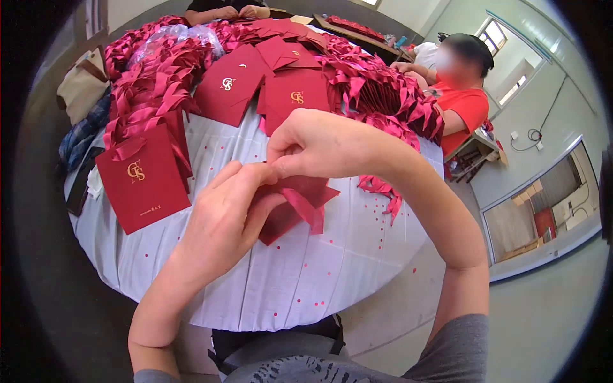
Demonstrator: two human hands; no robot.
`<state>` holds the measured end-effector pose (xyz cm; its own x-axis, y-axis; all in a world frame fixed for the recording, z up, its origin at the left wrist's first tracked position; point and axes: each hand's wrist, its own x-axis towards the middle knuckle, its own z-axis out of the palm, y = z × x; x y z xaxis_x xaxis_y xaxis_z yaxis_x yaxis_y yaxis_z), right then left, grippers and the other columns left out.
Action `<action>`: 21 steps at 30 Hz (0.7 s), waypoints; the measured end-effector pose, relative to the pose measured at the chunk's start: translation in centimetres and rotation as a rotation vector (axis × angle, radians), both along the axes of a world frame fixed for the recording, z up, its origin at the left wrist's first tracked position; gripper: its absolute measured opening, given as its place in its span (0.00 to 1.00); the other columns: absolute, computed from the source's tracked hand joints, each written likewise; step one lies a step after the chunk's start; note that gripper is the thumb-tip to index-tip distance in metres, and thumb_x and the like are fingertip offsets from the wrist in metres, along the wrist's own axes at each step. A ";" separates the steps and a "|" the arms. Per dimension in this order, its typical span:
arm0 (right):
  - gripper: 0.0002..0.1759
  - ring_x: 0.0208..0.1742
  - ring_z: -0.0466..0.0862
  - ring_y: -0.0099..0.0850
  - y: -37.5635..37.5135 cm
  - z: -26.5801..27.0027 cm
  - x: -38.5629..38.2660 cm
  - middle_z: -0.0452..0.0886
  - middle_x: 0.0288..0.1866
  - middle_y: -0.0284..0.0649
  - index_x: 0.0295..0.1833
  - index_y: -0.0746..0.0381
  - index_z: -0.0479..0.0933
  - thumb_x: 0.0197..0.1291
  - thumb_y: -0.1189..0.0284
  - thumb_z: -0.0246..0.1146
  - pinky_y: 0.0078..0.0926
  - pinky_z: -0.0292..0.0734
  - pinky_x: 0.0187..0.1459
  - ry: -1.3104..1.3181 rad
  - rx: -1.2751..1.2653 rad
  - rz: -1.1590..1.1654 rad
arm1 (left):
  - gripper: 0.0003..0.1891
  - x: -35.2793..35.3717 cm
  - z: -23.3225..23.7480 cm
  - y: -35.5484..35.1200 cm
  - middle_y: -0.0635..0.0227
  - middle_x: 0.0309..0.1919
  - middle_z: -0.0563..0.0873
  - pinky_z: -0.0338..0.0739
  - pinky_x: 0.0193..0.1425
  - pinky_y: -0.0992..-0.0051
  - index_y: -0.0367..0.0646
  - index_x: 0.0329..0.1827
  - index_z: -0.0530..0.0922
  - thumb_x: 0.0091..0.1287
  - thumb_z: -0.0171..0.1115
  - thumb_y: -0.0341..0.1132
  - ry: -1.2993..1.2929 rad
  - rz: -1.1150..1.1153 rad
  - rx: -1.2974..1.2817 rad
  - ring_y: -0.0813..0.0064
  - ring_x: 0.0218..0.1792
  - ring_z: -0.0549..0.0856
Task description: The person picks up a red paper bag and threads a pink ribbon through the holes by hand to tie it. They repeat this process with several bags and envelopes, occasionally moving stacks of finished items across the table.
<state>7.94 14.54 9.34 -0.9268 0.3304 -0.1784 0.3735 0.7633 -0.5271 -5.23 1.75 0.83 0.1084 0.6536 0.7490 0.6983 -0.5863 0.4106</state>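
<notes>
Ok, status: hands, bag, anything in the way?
Left hand on red bag; right hand pinched, meeting left. Pink ribbon hanging across bag. Other bags beyond, nothing seen blocking hands.

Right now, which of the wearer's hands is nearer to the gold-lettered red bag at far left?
Left. The left hand is right of the red bag, not touching it; the right hand is farther right, beyond the left hand.
</notes>
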 end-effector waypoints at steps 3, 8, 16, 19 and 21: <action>0.10 0.26 0.76 0.23 -0.2 -0.8 0.4 0.79 0.23 0.40 0.34 0.70 0.80 0.55 0.71 0.62 0.24 0.72 0.30 0.094 0.008 0.014 | 0.13 0.5 -0.5 0.1 0.60 0.30 0.81 0.74 0.35 0.67 0.36 0.41 0.74 0.53 0.66 0.21 -0.062 0.033 0.012 0.61 0.32 0.79; 0.10 0.27 0.77 0.22 -1.0 -1.2 0.9 0.79 0.23 0.39 0.32 0.70 0.80 0.53 0.72 0.61 0.23 0.73 0.31 0.164 -0.077 -0.144 | 0.13 1.3 -0.9 0.7 0.61 0.30 0.81 0.74 0.32 0.68 0.36 0.39 0.74 0.51 0.67 0.21 -0.074 0.064 0.083 0.63 0.29 0.79; 0.09 0.25 0.79 0.29 -0.7 -1.6 0.2 0.80 0.22 0.44 0.29 0.69 0.81 0.49 0.72 0.62 0.28 0.74 0.31 0.200 -0.110 -0.175 | 0.13 1.2 -0.9 0.8 0.61 0.27 0.80 0.71 0.28 0.70 0.35 0.36 0.74 0.49 0.67 0.19 -0.060 0.088 0.126 0.65 0.26 0.78; 0.10 0.25 0.77 0.23 -1.3 -0.7 0.1 0.79 0.22 0.39 0.31 0.69 0.81 0.52 0.72 0.62 0.25 0.72 0.29 0.130 -0.129 -0.198 | 0.13 1.1 -1.0 0.8 0.61 0.27 0.79 0.71 0.27 0.71 0.35 0.36 0.74 0.48 0.67 0.19 -0.048 0.097 0.160 0.65 0.25 0.77; 0.09 0.25 0.77 0.23 -1.4 -0.6 0.2 0.79 0.22 0.39 0.30 0.69 0.81 0.52 0.72 0.62 0.25 0.72 0.29 0.114 -0.134 -0.212 | 0.13 1.0 -1.0 0.8 0.62 0.26 0.79 0.70 0.27 0.71 0.35 0.35 0.74 0.48 0.68 0.20 -0.033 0.108 0.177 0.66 0.25 0.76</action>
<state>8.11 13.17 8.70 -0.8560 0.4998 -0.1319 0.4499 0.5948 -0.6661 -4.22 2.57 -0.14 0.0190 0.5180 0.8552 0.7488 -0.5741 0.3311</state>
